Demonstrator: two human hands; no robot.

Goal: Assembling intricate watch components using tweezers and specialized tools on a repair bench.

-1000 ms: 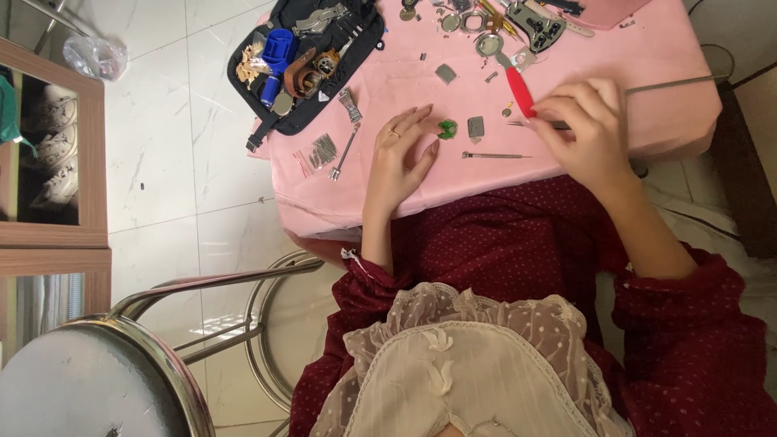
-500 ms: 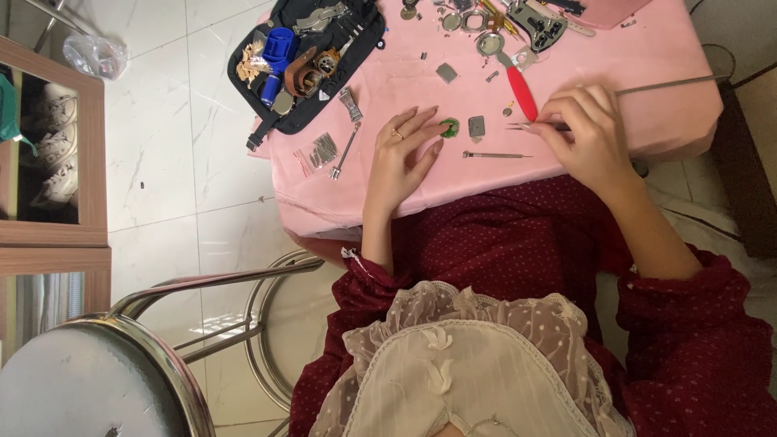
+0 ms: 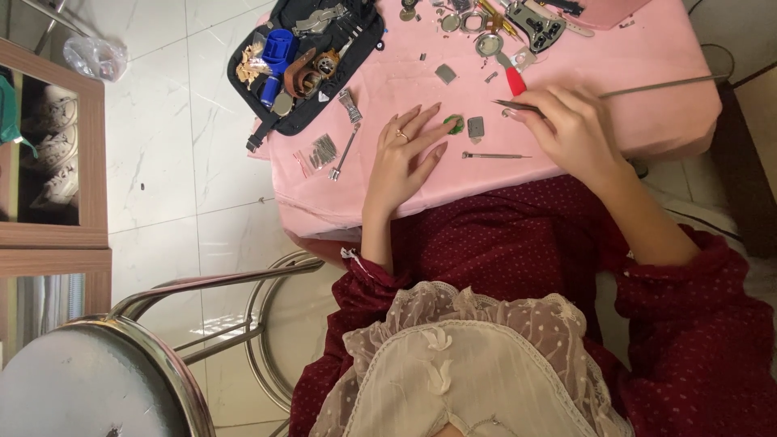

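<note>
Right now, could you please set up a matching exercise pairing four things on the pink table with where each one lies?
Things:
1. small green round part
2. black tool pouch
3. tweezers
4. red-handled tool

Places:
A. at the table's far left corner, lying open
B. pinched in the right hand
C. just beyond the right hand
D. at the fingertips of the left hand

Pairs: 1-D, 2-A, 3-B, 4-C

Single head view, steeply downward over pink table (image 3: 647,48).
</note>
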